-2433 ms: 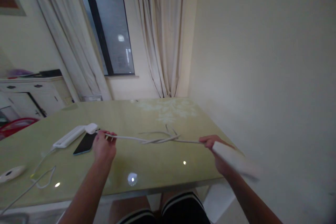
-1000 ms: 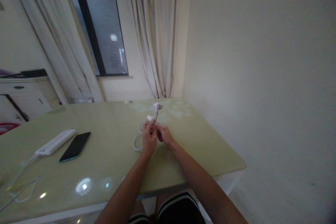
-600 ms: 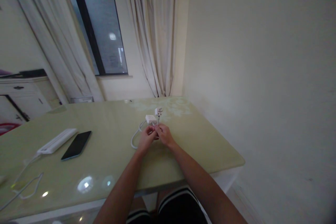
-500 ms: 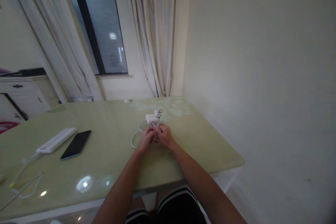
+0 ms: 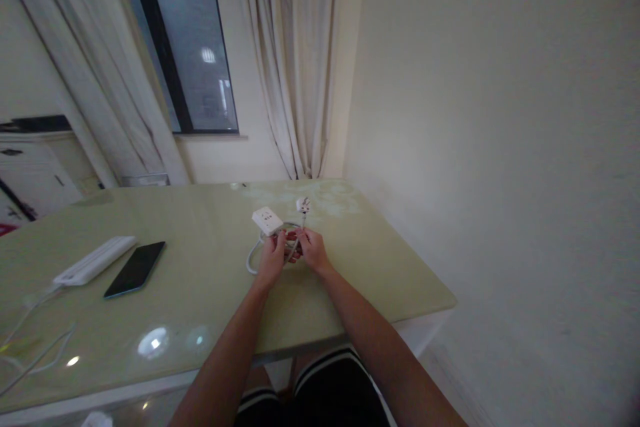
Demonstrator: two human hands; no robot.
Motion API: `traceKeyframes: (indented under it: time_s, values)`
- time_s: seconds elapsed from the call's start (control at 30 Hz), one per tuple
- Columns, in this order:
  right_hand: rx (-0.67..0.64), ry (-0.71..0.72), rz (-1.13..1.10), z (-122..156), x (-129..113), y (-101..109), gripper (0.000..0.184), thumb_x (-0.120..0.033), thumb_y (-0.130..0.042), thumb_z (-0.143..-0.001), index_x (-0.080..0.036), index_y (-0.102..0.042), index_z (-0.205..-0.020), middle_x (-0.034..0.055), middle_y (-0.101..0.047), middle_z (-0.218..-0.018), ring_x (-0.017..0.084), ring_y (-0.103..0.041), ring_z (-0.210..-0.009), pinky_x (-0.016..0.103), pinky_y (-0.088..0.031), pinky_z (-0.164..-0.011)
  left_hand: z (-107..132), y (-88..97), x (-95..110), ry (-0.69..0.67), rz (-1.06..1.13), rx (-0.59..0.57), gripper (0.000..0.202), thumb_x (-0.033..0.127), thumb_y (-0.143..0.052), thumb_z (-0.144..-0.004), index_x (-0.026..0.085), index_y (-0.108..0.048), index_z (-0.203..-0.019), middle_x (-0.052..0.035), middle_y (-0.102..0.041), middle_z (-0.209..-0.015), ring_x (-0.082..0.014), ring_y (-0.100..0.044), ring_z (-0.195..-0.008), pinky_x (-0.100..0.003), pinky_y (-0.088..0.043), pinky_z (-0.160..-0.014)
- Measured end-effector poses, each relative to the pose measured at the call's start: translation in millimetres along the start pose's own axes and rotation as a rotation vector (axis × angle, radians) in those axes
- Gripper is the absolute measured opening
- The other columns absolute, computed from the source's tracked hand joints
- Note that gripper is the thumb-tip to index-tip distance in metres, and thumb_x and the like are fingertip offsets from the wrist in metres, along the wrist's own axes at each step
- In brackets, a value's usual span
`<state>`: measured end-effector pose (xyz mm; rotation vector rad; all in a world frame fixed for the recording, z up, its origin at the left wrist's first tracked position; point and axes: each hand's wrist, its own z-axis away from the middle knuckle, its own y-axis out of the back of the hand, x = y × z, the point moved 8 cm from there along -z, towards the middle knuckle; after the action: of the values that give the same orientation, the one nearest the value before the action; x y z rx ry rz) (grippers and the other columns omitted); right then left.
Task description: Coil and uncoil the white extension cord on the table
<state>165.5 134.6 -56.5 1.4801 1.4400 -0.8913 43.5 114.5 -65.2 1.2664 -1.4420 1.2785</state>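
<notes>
While both hands are meeting above the middle of the worktop [image 5: 380, 280], a pale cord [image 5: 249, 263] is passing between them in loose loops, with its two ends pointing away from the person. The left hand [image 5: 271, 257] is curling its fingers around the gathered cord; just above it, the white socket block [image 5: 267, 221] is tilting with its outlets facing up, although the exact contact between block and fingers is staying too small to tell. The right hand [image 5: 313, 250] is pinching the cord between thumb and fingers a little below the plug [image 5: 303, 205], which is standing upright with its pins showing. As far as the view is showing, the gathering is appearing partly done: one wide loop is bulging out to the left of the left hand, and further strands are crossing between the hands. The bundle is seeming unfinished, since no tie or wrap is showing around it, and both plug and socket block are projecting free of the loops. Well apart on the left, a white power strip [image 5: 95, 260] and a dark phone [image 5: 135, 269] are lying side by side, neither being touched.
</notes>
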Motion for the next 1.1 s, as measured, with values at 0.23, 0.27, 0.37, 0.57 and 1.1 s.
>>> traceKeyframes:
  time_s: [0.23,0.27,0.37,0.57,1.1]
  values:
    - [0.069,-0.161,-0.248,-9,16,9,0.083,-0.084,-0.053,-0.078,-0.009,-0.072,-0.106,0.0057,-0.068,-0.066,0.010,-0.048,-0.042,0.023,-0.038,-0.042,8,-13.6,18,-0.148,0.002,-0.117,0.071,0.045,-0.085,-0.069,0.019,-0.053,-0.126,-0.0110,-0.073,-0.107,-0.0200,-0.074,-0.072,-0.022,-0.052,-0.050]
    - [0.071,-0.157,-0.230,-9,16,11,0.086,-0.086,-0.050,-0.079,-0.008,-0.072,-0.109,0.0049,-0.067,-0.063,0.010,-0.047,-0.041,0.023,-0.037,-0.041,9,-14.3,17,-0.121,0.015,-0.134,0.071,0.042,-0.087,-0.067,0.018,-0.054,-0.125,-0.0108,-0.073,-0.106,-0.0209,-0.074,-0.073,-0.023,-0.054,-0.052]
    - [0.045,-0.167,-0.192,-9,18,11,0.093,-0.090,-0.042,-0.079,-0.007,-0.073,-0.110,0.0023,-0.061,-0.056,0.011,-0.047,-0.039,0.023,-0.036,-0.038,10,-15.2,10,-0.034,0.010,-0.179,0.055,0.039,-0.089,-0.064,0.015,-0.062,-0.105,-0.0089,-0.075,-0.091,-0.0215,-0.074,-0.072,-0.025,-0.054,-0.054]
    - [0.023,-0.148,-0.145,-10,19,15,0.081,-0.084,-0.050,-0.080,-0.010,-0.076,-0.096,0.0004,-0.058,-0.054,0.010,-0.048,-0.044,0.021,-0.035,-0.042,9,-18.0,-1,-0.040,-0.064,-0.255,0.047,0.043,-0.089,-0.061,0.018,-0.056,-0.083,-0.0057,-0.075,-0.080,-0.0223,-0.074,-0.073,-0.028,-0.056,-0.060]
    - [0.112,-0.014,-0.218,-4,2,18,0.044,-0.058,-0.067,-0.082,-0.020,-0.057,-0.103,-0.0007,-0.065,-0.076,0.009,-0.055,-0.049,0.019,-0.045,-0.045,32,2.5,47,-0.514,-0.570,0.250,0.022,0.041,-0.073,-0.079,0.020,-0.068,-0.077,-0.0029,-0.072,-0.068,-0.0163,-0.068,-0.058,-0.026,-0.053,-0.060]
